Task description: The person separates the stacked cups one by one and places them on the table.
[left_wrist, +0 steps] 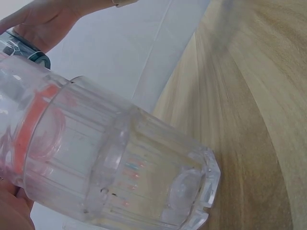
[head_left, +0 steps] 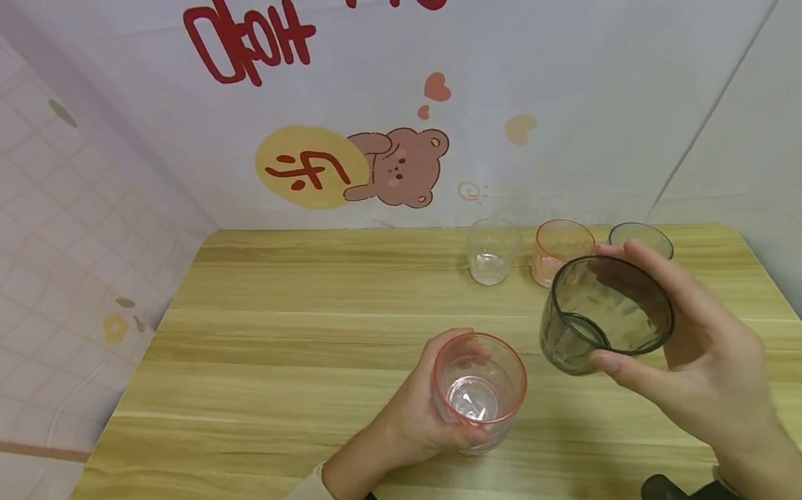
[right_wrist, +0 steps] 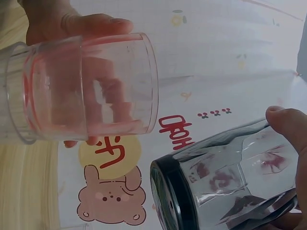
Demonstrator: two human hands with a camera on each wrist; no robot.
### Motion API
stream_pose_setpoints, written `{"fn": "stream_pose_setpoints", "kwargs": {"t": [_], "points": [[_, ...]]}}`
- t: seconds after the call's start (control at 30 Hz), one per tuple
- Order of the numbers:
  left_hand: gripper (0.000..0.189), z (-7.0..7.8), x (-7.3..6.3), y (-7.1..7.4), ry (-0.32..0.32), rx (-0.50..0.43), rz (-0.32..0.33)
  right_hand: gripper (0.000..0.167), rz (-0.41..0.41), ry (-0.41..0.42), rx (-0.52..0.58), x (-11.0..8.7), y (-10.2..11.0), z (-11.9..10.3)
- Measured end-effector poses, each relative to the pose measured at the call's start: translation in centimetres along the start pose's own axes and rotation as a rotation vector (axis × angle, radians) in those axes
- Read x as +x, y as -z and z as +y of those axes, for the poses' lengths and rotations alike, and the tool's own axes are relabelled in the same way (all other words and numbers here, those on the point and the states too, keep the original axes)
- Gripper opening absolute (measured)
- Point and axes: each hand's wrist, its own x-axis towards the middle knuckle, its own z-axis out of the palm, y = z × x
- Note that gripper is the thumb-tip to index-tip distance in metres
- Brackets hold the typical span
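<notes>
My left hand (head_left: 416, 417) holds a clear cup with a red rim (head_left: 481, 381), upright above the table. That cup is nested in another clear faceted cup (left_wrist: 144, 163), seen below it in the left wrist view. To the right, my right hand (head_left: 719, 370) grips a smoky grey glass cup (head_left: 563, 339), thumb at the rim and fingers around the far side. The grey cup is tilted, its mouth toward the head camera. A gap separates it from the nested cups in the head view.
At the back of the wooden table (head_left: 268, 323) stand a clear cup (head_left: 489, 260), a red-rimmed cup (head_left: 547, 266) and a blue-rimmed cup (head_left: 640, 235), the last partly hidden by my right hand. White printed sheets (head_left: 572, 57) rise behind and beside the table.
</notes>
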Motion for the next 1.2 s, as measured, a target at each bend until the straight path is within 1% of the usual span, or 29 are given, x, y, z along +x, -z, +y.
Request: {"fn": "stream_pose_setpoints", "kwargs": {"t": [0.27,0.7,1.0,1.2], "points": [[0.097,-0.1,-0.1,0.0,0.002,-0.025,-0.001,0.087,0.007,-0.031,-0.057,-0.5,0.8,0.3],[0.098,-0.2,0.0,0.1,0.012,-0.021,-0.01,0.085,0.025,-0.064,-0.072,-1.4,2.4,0.9],[0.098,-0.1,0.0,0.1,0.006,-0.015,-0.009,0.084,0.028,-0.068,-0.082,-1.8,3.4,1.5],[0.098,0.1,0.1,0.1,0.013,-0.01,-0.006,0.085,0.038,-0.109,-0.11,-2.3,4.3,1.8]]}}
